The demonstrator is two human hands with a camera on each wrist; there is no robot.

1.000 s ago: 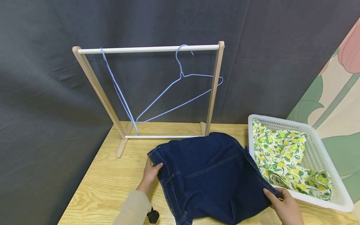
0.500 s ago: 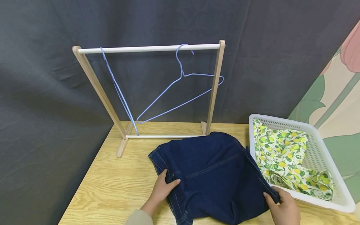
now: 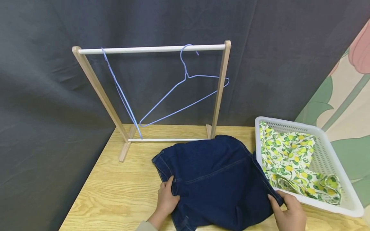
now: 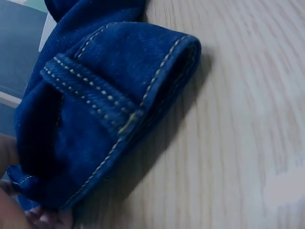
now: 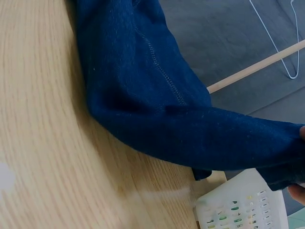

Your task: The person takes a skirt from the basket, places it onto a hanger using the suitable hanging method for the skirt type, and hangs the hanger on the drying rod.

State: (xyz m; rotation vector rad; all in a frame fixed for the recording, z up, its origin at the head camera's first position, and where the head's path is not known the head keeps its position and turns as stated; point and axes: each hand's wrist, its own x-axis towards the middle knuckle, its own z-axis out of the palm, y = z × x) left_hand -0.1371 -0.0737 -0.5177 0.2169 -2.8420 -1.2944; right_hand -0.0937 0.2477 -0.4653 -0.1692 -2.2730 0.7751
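Note:
A dark blue denim garment (image 3: 216, 179) with a waistband and belt loops lies spread on the wooden table; whether it is a skirt or shorts I cannot tell. My left hand (image 3: 167, 199) grips its waistband about midway, thumb on top. In the left wrist view, a belt loop (image 4: 90, 90) and the waistband's gaping edge show beside those fingers. At the garment's right end, my right hand (image 3: 290, 211) pinches the hem corner between thumb and fingers. That corner is raised off the table in the right wrist view, where little of the hand shows.
Behind the garment stands a wooden rack (image 3: 221, 89) with a white top bar (image 3: 144, 50). Two blue hangers hang there, one edge-on (image 3: 121, 91) and one facing forward (image 3: 185, 79). A white basket (image 3: 349, 189) at right holds lemon-print cloth (image 3: 289, 154).
My left hand has let go of the waistband's far corner and taken hold nearer its middle. My right hand keeps the hem corner, shifted slightly left.

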